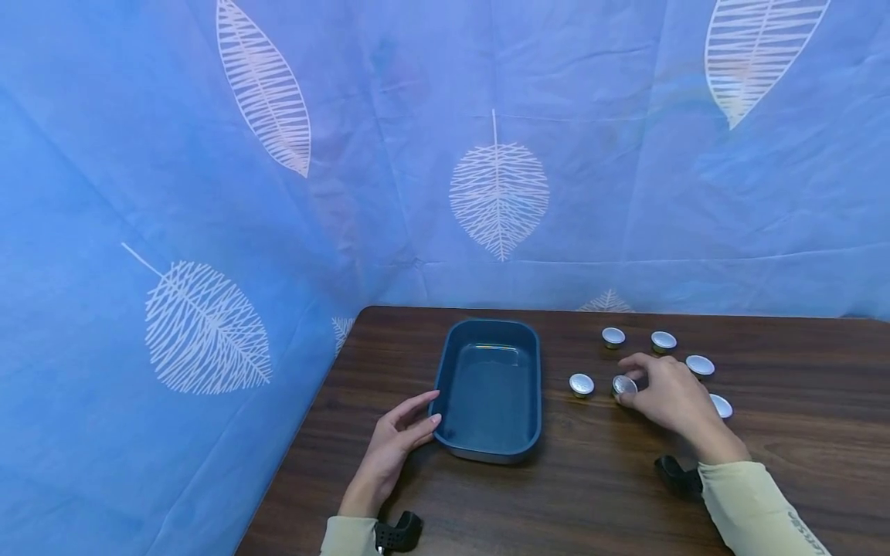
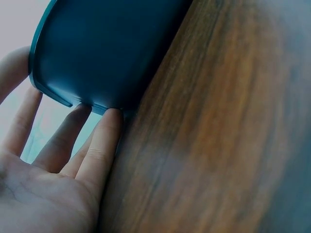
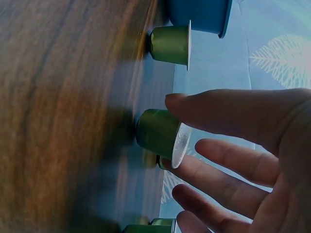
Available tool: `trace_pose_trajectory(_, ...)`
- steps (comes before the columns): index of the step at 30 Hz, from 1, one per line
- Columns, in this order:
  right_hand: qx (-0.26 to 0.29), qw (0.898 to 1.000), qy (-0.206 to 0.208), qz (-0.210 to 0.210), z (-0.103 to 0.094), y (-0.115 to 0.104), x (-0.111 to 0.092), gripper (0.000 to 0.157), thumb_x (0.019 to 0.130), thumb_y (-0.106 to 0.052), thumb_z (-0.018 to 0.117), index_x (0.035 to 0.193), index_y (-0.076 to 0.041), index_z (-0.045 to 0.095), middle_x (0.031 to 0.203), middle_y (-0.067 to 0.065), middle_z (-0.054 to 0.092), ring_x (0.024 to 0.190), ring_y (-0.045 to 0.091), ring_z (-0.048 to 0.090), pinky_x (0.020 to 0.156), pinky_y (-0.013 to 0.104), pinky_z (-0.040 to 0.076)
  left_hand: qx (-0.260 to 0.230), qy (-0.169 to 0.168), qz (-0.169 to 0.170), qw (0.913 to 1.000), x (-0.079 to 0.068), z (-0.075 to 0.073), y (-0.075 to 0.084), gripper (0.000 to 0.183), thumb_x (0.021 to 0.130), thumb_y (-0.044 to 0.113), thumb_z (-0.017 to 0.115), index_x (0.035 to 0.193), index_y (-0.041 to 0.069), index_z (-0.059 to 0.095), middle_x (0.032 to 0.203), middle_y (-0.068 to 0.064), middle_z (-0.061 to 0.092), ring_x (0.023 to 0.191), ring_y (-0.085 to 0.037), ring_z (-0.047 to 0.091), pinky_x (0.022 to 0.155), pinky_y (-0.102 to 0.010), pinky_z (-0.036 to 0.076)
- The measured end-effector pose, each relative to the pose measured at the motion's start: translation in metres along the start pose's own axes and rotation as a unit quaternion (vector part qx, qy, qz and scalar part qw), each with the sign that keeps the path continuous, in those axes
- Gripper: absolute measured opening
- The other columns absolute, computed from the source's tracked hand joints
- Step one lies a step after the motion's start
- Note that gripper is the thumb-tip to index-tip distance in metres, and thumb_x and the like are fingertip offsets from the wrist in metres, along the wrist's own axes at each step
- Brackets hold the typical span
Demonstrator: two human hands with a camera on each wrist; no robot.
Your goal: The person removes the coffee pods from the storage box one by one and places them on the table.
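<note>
A green coffee capsule with a silver foil lid [image 1: 624, 386] stands tilted on the table, pinched at its rim by the thumb and a finger of my right hand [image 1: 670, 394]. In the right wrist view, that capsule [image 3: 158, 131] has its base at the tabletop. My left hand [image 1: 396, 444] touches the near left corner of a deep blue rectangular baking dish [image 1: 490, 452]. Seen from the left wrist, its fairly straight fingers [image 2: 104, 145] rest against the dish's outer wall [image 2: 107, 53].
Another capsule [image 1: 581, 384] stands between the dish and my right hand. Further capsules stand behind and right of that hand, among them one at the back [image 1: 613, 337] and one by the wrist [image 1: 721, 405]. A blue leaf-patterned cloth [image 1: 417, 193] hangs behind the dark wooden table [image 1: 556, 510].
</note>
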State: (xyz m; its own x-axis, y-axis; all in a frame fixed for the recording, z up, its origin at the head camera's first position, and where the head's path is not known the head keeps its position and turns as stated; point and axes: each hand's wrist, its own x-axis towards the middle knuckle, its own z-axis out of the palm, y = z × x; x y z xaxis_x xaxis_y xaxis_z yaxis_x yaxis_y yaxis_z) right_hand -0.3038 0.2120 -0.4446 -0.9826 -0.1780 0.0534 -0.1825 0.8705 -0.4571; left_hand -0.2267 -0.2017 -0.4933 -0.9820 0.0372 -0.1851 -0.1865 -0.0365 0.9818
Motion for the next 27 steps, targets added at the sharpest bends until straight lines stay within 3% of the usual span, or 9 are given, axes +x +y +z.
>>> trace_pose_trajectory(4, -0.008, 1.0, 0.004, 0.001, -0.001, 0.0, 0.001, 0.055, 0.076, -0.029, 0.08, 0.123, -0.007, 0.062, 0.107, 0.012, 0.07, 0.105, 0.04, 0.055, 0.075, 0.054, 0.046, -0.006, -0.002, 0.004, 1.0, -0.001, 0.0, 0.0, 0.048, 0.087, 0.036, 0.072, 0.132, 0.025, 0.06, 0.146, -0.005, 0.046, 0.13, -0.025, 0.048, 0.097, -0.035, 0.051)
trace_pose_trajectory(8, -0.019, 1.0, 0.007, 0.014, -0.005, 0.001, -0.001, 0.064, 0.075, -0.042, 0.08, 0.127, -0.01, 0.06, 0.117, 0.021, 0.064, 0.109, 0.044, 0.052, 0.07, 0.055, 0.046, -0.011, -0.009, 0.011, 0.9998, -0.001, 0.0, 0.001, 0.046, 0.089, 0.032, 0.071, 0.133, 0.024, 0.059, 0.147, -0.005, 0.045, 0.129, -0.024, 0.05, 0.096, -0.036, 0.051)
trace_pose_trajectory(13, -0.018, 0.998, 0.057, 0.021, -0.015, -0.002, -0.007, 0.077, 0.075, -0.061, 0.073, 0.131, -0.012, 0.057, 0.127, 0.031, 0.052, 0.111, 0.048, 0.048, 0.067, 0.057, 0.045, -0.011, -0.021, 0.024, 0.9994, -0.002, -0.002, 0.004, 0.047, 0.091, 0.033, 0.068, 0.135, 0.025, 0.057, 0.147, -0.004, 0.046, 0.128, -0.024, 0.052, 0.097, -0.037, 0.05)
trace_pose_trajectory(16, -0.009, 0.996, 0.086, 0.018, -0.028, -0.004, -0.015, 0.08, 0.077, -0.066, 0.068, 0.133, -0.011, 0.055, 0.127, 0.028, 0.054, 0.114, 0.048, 0.046, 0.071, 0.058, 0.044, 0.016, -0.017, 0.043, 0.9988, -0.003, 0.001, 0.015, 0.047, 0.091, 0.04, 0.065, 0.136, 0.026, 0.056, 0.146, 0.0, 0.048, 0.131, -0.023, 0.049, 0.103, -0.042, 0.045)
trace_pose_trajectory(19, -0.019, 0.995, 0.097, 0.004, -0.048, -0.01, -0.017, 0.082, 0.078, -0.068, 0.065, 0.135, -0.009, 0.054, 0.128, 0.027, 0.054, 0.115, 0.048, 0.044, 0.069, 0.058, 0.043, 0.087, 0.001, 0.079, 0.9931, -0.004, 0.007, 0.042, 0.049, 0.091, 0.049, 0.062, 0.135, 0.029, 0.056, 0.146, 0.003, 0.048, 0.136, -0.022, 0.044, 0.11, -0.047, 0.038)
trace_pose_trajectory(21, -0.043, 0.994, 0.102, -0.012, -0.063, -0.017, -0.015, 0.082, 0.079, -0.065, 0.066, 0.135, -0.007, 0.053, 0.13, 0.029, 0.053, 0.115, 0.049, 0.045, 0.068, 0.058, 0.044, 0.163, 0.009, 0.117, 0.9796, -0.004, 0.017, 0.07, 0.052, 0.091, 0.053, 0.059, 0.137, 0.029, 0.054, 0.148, 0.005, 0.046, 0.139, -0.02, 0.041, 0.112, -0.05, 0.034)
trace_pose_trajectory(23, -0.08, 0.991, 0.101, -0.025, -0.078, -0.026, -0.009, 0.081, 0.08, -0.061, 0.068, 0.136, -0.005, 0.052, 0.13, 0.029, 0.053, 0.115, 0.05, 0.046, 0.069, 0.059, 0.046, 0.252, 0.009, 0.156, 0.9552, 0.0, 0.034, 0.1, 0.054, 0.092, 0.055, 0.057, 0.139, 0.03, 0.051, 0.152, 0.005, 0.041, 0.142, -0.02, 0.036, 0.113, -0.052, 0.032)
trace_pose_trajectory(25, -0.133, 0.985, 0.103, -0.047, -0.091, -0.034, 0.0, 0.083, 0.079, -0.056, 0.072, 0.138, -0.004, 0.049, 0.131, 0.028, 0.053, 0.117, 0.05, 0.047, 0.076, 0.061, 0.046, 0.352, 0.01, 0.19, 0.9166, 0.009, 0.055, 0.127, 0.058, 0.093, 0.055, 0.055, 0.143, 0.026, 0.048, 0.156, 0.002, 0.035, 0.145, -0.023, 0.03, 0.114, -0.054, 0.028)
trace_pose_trajectory(27, -0.185, 0.974, 0.106, -0.072, -0.099, -0.038, 0.013, 0.085, 0.078, -0.052, 0.076, 0.141, -0.003, 0.046, 0.137, 0.029, 0.049, 0.122, 0.05, 0.045, 0.085, 0.064, 0.044, 0.46, 0.029, 0.215, 0.8612, 0.026, 0.076, 0.146, 0.059, 0.095, 0.055, 0.052, 0.144, 0.024, 0.046, 0.157, -0.004, 0.032, 0.146, -0.029, 0.027, 0.114, -0.057, 0.026)
